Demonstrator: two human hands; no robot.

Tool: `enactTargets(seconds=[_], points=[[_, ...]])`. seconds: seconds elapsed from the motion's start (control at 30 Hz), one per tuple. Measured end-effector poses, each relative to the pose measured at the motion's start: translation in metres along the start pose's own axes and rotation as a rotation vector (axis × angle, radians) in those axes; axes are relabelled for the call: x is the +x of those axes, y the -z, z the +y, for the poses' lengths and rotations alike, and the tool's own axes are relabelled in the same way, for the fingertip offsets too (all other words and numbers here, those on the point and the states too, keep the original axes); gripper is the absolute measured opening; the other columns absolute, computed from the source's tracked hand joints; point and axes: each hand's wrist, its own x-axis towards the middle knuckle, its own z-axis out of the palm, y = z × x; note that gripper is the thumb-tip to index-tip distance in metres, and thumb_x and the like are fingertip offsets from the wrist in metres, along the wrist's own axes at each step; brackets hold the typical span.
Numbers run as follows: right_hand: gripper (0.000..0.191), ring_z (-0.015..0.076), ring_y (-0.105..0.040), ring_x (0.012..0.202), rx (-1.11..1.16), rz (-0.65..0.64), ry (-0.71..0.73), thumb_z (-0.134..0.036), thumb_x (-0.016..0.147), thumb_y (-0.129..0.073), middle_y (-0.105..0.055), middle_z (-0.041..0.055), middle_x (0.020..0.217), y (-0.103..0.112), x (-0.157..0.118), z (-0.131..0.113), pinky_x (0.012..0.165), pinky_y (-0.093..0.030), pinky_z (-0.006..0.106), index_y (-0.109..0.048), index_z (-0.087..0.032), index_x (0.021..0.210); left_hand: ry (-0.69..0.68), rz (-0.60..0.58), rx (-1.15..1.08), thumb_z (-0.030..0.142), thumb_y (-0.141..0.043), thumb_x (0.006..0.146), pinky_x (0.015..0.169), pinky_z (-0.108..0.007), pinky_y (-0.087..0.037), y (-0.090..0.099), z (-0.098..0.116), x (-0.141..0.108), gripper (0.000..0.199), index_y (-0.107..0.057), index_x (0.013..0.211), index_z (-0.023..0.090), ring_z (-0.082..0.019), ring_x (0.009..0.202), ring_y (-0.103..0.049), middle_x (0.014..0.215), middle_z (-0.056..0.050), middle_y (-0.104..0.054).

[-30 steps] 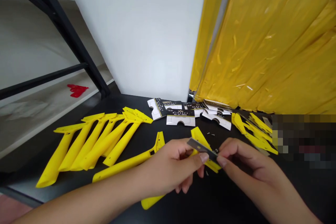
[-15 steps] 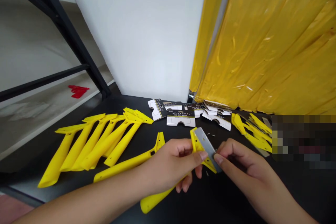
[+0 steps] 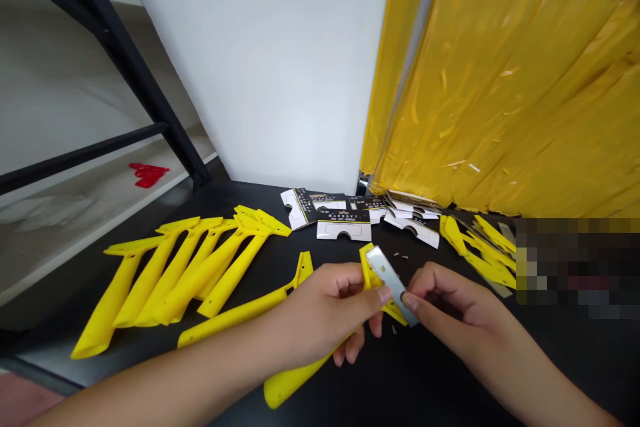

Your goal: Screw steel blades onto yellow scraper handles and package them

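My left hand (image 3: 330, 310) grips a yellow plastic scraper (image 3: 295, 370) by its handle, and the handle runs down toward the lower edge of the view. My right hand (image 3: 455, 300) pinches a steel razor blade (image 3: 390, 283) between thumb and fingers. The blade rests against the scraper's wide head (image 3: 370, 267), and its lower end reaches close to my right fingertips. Another yellow scraper (image 3: 245, 313) lies on the black table (image 3: 425, 373) just beyond my left wrist. Tiny metal screws (image 3: 400, 255) sit above my hands.
Several yellow scrapers (image 3: 175, 273) lie side by side at left, and more (image 3: 475, 247) lie at right. Several white-and-black cards (image 3: 344, 227) are piled at the back. Yellow plastic sheeting (image 3: 500, 80), a white wall (image 3: 260, 60) and a black shelf frame (image 3: 125, 87) bound the table.
The razor blade has turned from lying across the scraper head to lying along it, showing its bright face. The scraper handle has swung up into fuller view.
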Motion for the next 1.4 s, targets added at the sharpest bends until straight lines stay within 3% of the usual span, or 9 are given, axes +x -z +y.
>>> enactTargets(seconds=[0.2, 0.47, 1.4], points=[[0.036, 0.0143, -0.043, 0.066, 0.075, -0.038, -0.045, -0.053, 0.098, -0.068, -0.053, -0.0031, 0.071, 0.0, 0.002, -0.001, 0.06, -0.037, 0.028, -0.061, -0.022, 0.081, 0.032, -0.002, 0.013, 0.057, -0.062, 0.101, 0.037, -0.012, -0.042, -0.001, 0.001, 0.0, 0.043, -0.058, 0.084, 0.018, -0.004, 0.042, -0.051, 0.069, 0.004, -0.061], [0.034, 0.0181, -0.053, 0.076, -0.084, -0.004, 0.045, -0.051, 0.103, -0.061, -0.06, 0.0005, 0.08, -0.001, -0.004, -0.006, 0.064, -0.041, 0.03, -0.061, -0.024, 0.082, 0.04, -0.013, 0.053, 0.061, -0.062, 0.1, 0.039, -0.014, -0.043, -0.001, 0.0, 0.0, 0.046, -0.059, 0.082, 0.019, -0.007, 0.043, -0.052, 0.06, 0.005, -0.056], [0.033, 0.0162, -0.049, 0.069, -0.105, -0.033, 0.035, -0.049, 0.102, -0.062, -0.056, -0.0016, 0.073, -0.005, -0.007, -0.011, 0.059, -0.04, 0.028, -0.059, -0.025, 0.08, 0.053, 0.021, 0.056, 0.067, -0.059, 0.099, 0.036, -0.015, -0.042, -0.001, -0.005, 0.001, 0.052, -0.058, 0.077, 0.019, -0.008, 0.04, -0.051, 0.056, 0.003, -0.056]])
